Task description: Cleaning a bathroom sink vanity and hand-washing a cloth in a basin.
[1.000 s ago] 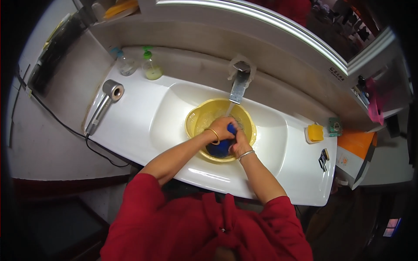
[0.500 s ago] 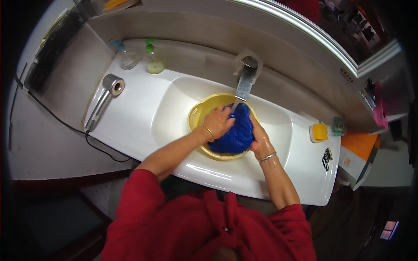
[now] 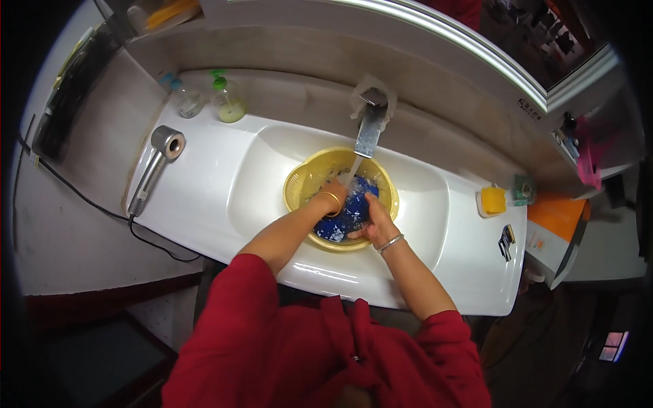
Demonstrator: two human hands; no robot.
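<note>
A yellow plastic basin [image 3: 291, 190] stands in the white sink [image 3: 422, 204], with water and foam in it. Wet blue cloth [image 3: 333, 230] lies partly under the water, its exact kind unclear. My left hand [image 3: 329, 195], with a gold bangle at the wrist, reaches down into the basin onto the cloth; its fingers are hidden by splashing water. Thumb and fingers of my right hand [image 3: 376, 222] curve around the cloth's right side, a silver bracelet on that wrist. Water runs from the faucet [image 3: 369, 129] into the basin beside my left fingers.
A grey hair dryer [image 3: 158, 160] with a black cord lies on the left counter. Two pump bottles, one with a blue top [image 3: 187, 98] and one with a green top [image 3: 229, 102], stand behind it. A yellow block in a dish [image 3: 492, 201] and small dark objects [image 3: 507, 243] are at right.
The blue cloth has sunk lower into the basin and bright splashes now cover it. My left hand has pushed down into the water; my right has moved left and toward me.
</note>
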